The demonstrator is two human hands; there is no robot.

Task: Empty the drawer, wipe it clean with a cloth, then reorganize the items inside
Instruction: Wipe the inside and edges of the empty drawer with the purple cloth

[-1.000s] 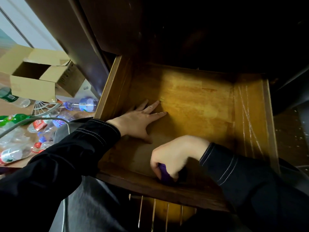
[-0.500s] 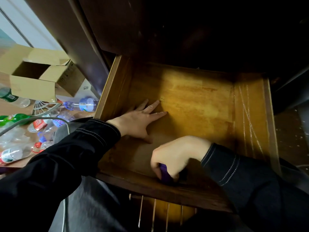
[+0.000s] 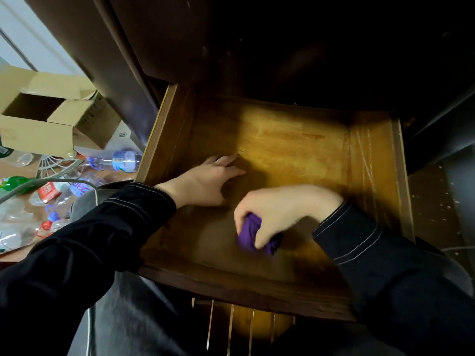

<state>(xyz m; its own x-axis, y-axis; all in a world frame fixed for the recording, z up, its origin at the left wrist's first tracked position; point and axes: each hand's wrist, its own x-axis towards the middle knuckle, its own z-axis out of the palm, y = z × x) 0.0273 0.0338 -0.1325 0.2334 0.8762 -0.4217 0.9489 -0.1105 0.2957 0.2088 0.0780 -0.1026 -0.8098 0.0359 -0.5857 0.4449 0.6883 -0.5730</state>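
Dark wooden cabinet (image 3: 282, 47) fills the upper frame, its interior too dark to read. Below it, the wooden drawer (image 3: 372, 163) is pulled out toward the person; its yellow-brown floor is lit in the far middle and shadowed at the left and near edges, and the right wall shows pale streaks. Seen inside it: both hands and the cloth. Black sleeves with light stitching reach in from the lower left and lower right. An open cardboard box (image 3: 38, 134) lies on the floor to the left of the drawer, flaps up. Pale vertical slats (image 3: 244, 325) show under the drawer front. Left hand (image 3: 205, 179) lies palm down on the drawer floor near the left wall, fingers straight and spread, holding nothing. Right hand (image 3: 275, 209) is just beside it and nearer the front, knuckles up, fingers curled tight round the bunched purple cloth (image 3: 248, 233); this hand is slightly blurred. The cloth sits on the drawer floor, front middle, partly covered by the fingers. The hands are close but not touching. Plastic bottles (image 3: 120, 160) lie scattered on the floor below the box, with a grey cable (image 3: 38, 183) arching over them.
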